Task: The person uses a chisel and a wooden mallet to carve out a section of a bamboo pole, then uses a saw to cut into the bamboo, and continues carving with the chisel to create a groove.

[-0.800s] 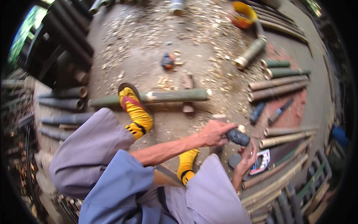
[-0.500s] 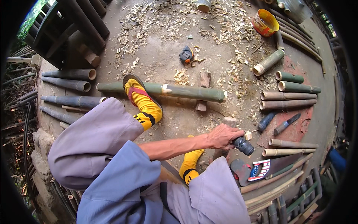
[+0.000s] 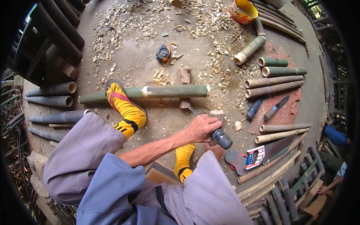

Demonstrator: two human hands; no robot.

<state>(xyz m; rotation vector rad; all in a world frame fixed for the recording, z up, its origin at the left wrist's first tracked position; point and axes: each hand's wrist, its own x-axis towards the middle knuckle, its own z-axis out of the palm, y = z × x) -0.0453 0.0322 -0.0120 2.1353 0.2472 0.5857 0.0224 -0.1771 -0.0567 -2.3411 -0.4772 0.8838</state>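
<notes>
The left hand (image 3: 204, 128) is closed around a dark-handled tool (image 3: 222, 139), its blade (image 3: 192, 111) pointing toward the bamboo (image 3: 174, 91). The bamboo lies across a block (image 3: 185, 76), under the left foot (image 3: 122, 103). The right hand is not clearly distinguishable; its state cannot be told. Risk: slackened foot pressure could let the round bamboo roll. Container: one bucket (image 3: 247, 18), contents indiscernible.

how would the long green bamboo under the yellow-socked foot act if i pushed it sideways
The long green bamboo would probably roll, being round, though the foot over it may hold it back. It might also rock a little where it crosses the wood block. It should feel stiff, judging by its straight, thick stem.
</notes>
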